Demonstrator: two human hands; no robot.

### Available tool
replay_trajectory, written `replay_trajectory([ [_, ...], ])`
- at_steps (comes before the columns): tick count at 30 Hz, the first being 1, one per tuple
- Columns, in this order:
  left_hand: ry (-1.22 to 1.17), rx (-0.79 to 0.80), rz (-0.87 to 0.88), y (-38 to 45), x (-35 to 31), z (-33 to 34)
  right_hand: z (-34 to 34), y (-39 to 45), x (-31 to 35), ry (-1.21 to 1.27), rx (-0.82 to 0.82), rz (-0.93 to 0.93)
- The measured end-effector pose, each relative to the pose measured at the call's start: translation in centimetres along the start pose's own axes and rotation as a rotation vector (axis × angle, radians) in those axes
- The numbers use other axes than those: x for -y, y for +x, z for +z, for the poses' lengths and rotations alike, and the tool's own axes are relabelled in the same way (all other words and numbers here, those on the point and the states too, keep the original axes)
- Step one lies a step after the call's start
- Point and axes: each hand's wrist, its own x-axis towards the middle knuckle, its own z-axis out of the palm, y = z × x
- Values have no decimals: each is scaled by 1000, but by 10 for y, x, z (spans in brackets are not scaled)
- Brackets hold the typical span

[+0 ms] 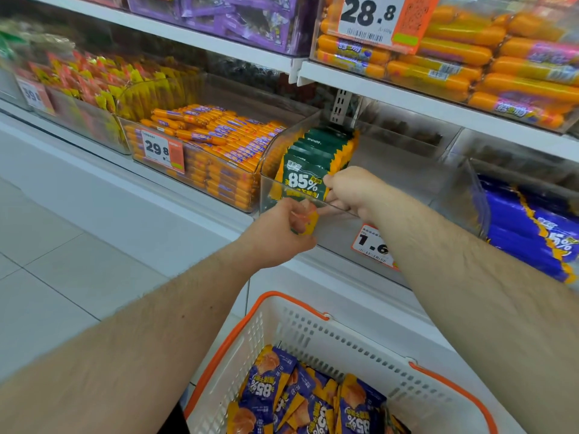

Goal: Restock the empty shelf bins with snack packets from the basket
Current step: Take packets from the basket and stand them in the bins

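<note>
My left hand [283,231] covers most of the packet [308,222] it grips. Price tag [372,244] half hidden behind my right forearm. Basket [329,339] cut off at bottom edge. Left shelf bins [78,98] blurred.

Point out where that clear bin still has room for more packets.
Free: the clear bin's right part, between the green packets and its right wall. Crowded: its left side, where both hands work, and the orange sausage bin alongside.
</note>
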Motion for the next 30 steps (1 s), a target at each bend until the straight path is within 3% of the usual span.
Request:
replay_trajectory([
  [3,55,33,9,-2,-2,4,-1,-2,-2,-57,26,2],
  [6,111,102,13,-5,-2,9,-6,-13,-8,-257,-207,-123],
  [9,185,194,-8,-9,2,16,-6,-44,-29,-266,-564,-521],
  [11,236,268,-9,-11,5,22,0,-71,-50,-172,-648,-878],
  [13,330,374,-5,-13,7,30,11,-90,-85,-142,-631,-994],
  [17,586,646,-4,-18,13,48,36,-110,-175,-101,-381,-599],
  [21,712,768,0,-23,15,62,65,-117,-255,-372,65,-141],
  [25,766,837,-34,-25,20,74,99,-128,-322,-673,616,99],
  [30,810,877,-47,-25,26,84,134,-158,-361,-677,916,220],
])
